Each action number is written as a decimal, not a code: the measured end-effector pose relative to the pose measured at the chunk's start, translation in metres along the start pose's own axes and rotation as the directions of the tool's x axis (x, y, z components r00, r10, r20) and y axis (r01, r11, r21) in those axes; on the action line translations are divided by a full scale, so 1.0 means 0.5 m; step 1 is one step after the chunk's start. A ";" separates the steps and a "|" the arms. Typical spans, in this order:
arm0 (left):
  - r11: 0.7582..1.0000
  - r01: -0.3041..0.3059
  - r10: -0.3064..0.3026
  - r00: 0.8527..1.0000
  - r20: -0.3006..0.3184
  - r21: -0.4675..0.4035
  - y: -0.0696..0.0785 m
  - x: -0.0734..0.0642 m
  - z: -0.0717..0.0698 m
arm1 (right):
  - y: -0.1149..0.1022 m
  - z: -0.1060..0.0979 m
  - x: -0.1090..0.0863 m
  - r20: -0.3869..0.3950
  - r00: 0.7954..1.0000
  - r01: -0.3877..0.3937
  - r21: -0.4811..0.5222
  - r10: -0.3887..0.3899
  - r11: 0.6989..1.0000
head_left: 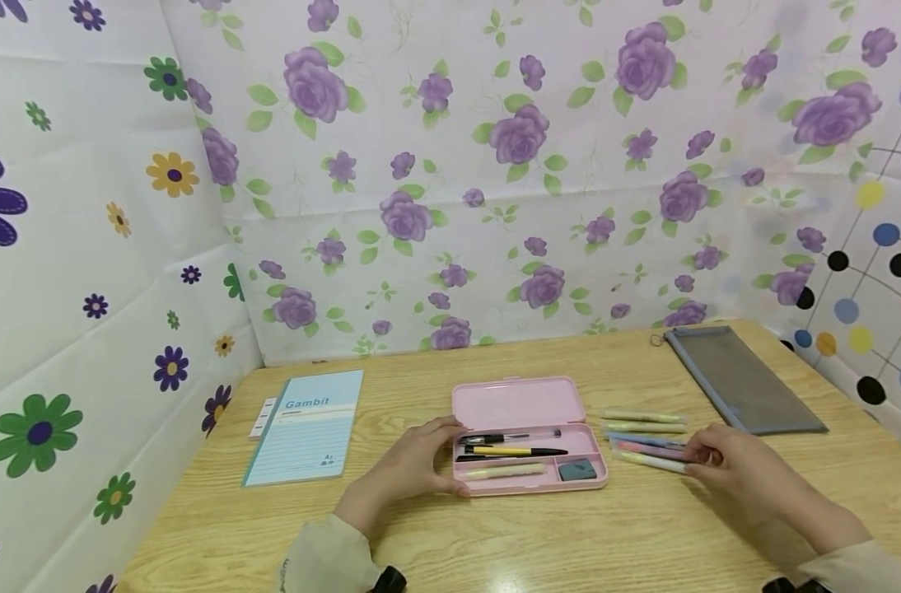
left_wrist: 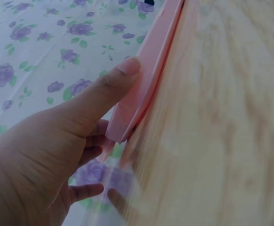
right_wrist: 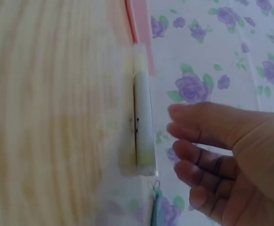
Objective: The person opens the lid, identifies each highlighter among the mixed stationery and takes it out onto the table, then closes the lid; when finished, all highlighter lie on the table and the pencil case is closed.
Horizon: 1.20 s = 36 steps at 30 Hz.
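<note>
An open pink pencil case (head_left: pixel 520 488) lies on the table with its lid folded back. My left hand (head_left: pixel 413 463) grips its left end, the thumb (left_wrist: pixel 120 77) along the front wall and the other fingers round the corner. Inside are a clear pen with a black grip (head_left: pixel 495 439), a yellow-and-black pen (head_left: pixel 517 451), a pale yellow highlighter (head_left: pixel 506 472) and a dark eraser (head_left: pixel 577 469). Several highlighters (head_left: pixel 643 427) lie right of the case. Over their right ends hovers my right hand (head_left: pixel 743 465), fingers loosely bent; in the right wrist view it stands apart from the nearest highlighter (right_wrist: pixel 145 117).
A light blue notebook (head_left: pixel 305 432) marked "Gambit" lies at the left, a white card (head_left: pixel 262 417) poking out beneath it. At the back right is a grey mesh zip pouch (head_left: pixel 747 379). Flowered cloth (head_left: pixel 495 206) hangs behind the wooden table (head_left: pixel 450 543).
</note>
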<state>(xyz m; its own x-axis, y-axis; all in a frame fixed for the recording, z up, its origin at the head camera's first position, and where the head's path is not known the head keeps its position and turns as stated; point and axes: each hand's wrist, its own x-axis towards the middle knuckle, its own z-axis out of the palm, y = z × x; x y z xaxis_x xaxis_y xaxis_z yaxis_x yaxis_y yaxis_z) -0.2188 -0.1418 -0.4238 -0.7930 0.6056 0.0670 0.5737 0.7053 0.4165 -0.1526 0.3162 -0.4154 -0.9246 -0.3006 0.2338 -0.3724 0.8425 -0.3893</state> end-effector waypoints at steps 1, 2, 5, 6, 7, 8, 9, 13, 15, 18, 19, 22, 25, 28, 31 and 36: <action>1.000 -0.001 0.001 1.000 0.000 -0.003 0.001 0.000 0.000 | -0.001 -0.003 0.000 0.003 1.000 0.011 -0.001 -0.011 1.000; 1.000 -0.001 0.001 1.000 0.001 -0.006 0.001 0.000 0.001 | -0.002 -0.005 0.000 0.006 1.000 0.020 -0.002 -0.020 1.000; 1.000 -0.003 0.003 1.000 0.000 -0.005 0.002 0.001 0.002 | -0.004 -0.013 0.001 0.022 0.999 0.039 -0.015 -0.038 0.999; 1.000 -0.004 0.004 1.000 -0.001 -0.003 0.002 0.001 0.003 | -0.006 -0.016 0.001 0.027 0.999 0.042 -0.018 -0.041 0.999; 1.000 -0.005 0.005 1.000 -0.002 -0.002 0.002 0.001 0.003 | -0.009 -0.019 0.002 0.032 0.998 0.047 -0.019 -0.046 0.999; 1.000 -0.005 0.005 1.000 -0.003 -0.001 0.002 0.002 0.003 | -0.012 -0.023 0.003 0.034 0.998 0.049 -0.020 -0.049 0.999; 1.000 -0.005 0.005 1.000 -0.004 -0.001 0.002 0.002 0.004 | -0.015 -0.026 0.005 0.028 0.998 0.055 -0.026 -0.054 0.998; 1.000 -0.005 0.005 1.000 -0.004 -0.004 0.003 0.003 0.003 | -0.033 -0.041 0.015 0.019 0.997 0.075 -0.047 -0.074 0.996; 1.000 -0.006 0.006 1.000 -0.002 -0.007 0.003 0.002 0.003 | -0.043 -0.048 0.022 0.020 0.997 0.080 -0.062 -0.078 0.995; 1.000 -0.005 0.005 1.000 0.004 -0.013 0.002 0.002 0.003 | -0.060 -0.057 0.034 0.035 0.996 0.082 -0.067 -0.080 0.994; 1.000 -0.004 0.004 1.000 0.005 -0.016 0.002 0.002 0.002 | -0.066 -0.060 0.038 0.038 0.996 0.086 -0.070 -0.084 0.994; 1.000 -0.002 0.002 1.000 0.009 -0.018 0.000 0.002 0.002 | -0.084 -0.067 0.051 0.047 0.994 0.098 -0.073 -0.095 0.993; 1.000 -0.002 0.003 1.000 0.007 -0.015 -0.001 0.002 0.002 | -0.100 -0.071 0.063 0.054 0.992 0.114 -0.074 -0.111 0.991; 1.000 -0.002 0.002 1.000 0.008 -0.013 -0.001 0.001 0.003 | -0.115 -0.072 0.073 0.050 0.990 0.135 -0.074 -0.131 0.988; 1.000 -0.001 0.001 1.000 0.008 -0.015 -0.001 0.000 0.003 | -0.128 -0.069 0.084 0.043 0.985 0.168 -0.074 -0.166 0.983; 1.000 -0.004 0.004 1.000 0.003 -0.011 -0.001 0.000 0.001 | -0.152 -0.056 0.104 0.027 0.972 0.235 -0.076 -0.233 0.969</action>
<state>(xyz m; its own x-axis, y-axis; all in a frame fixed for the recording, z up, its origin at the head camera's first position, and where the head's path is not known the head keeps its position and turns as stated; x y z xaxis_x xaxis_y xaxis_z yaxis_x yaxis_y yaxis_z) -0.2193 -0.1420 -0.4245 -0.7900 0.6096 0.0659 0.5748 0.6988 0.4258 -0.1702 0.2491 -0.3485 -0.8141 -0.5010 0.2938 -0.5718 0.7798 -0.2548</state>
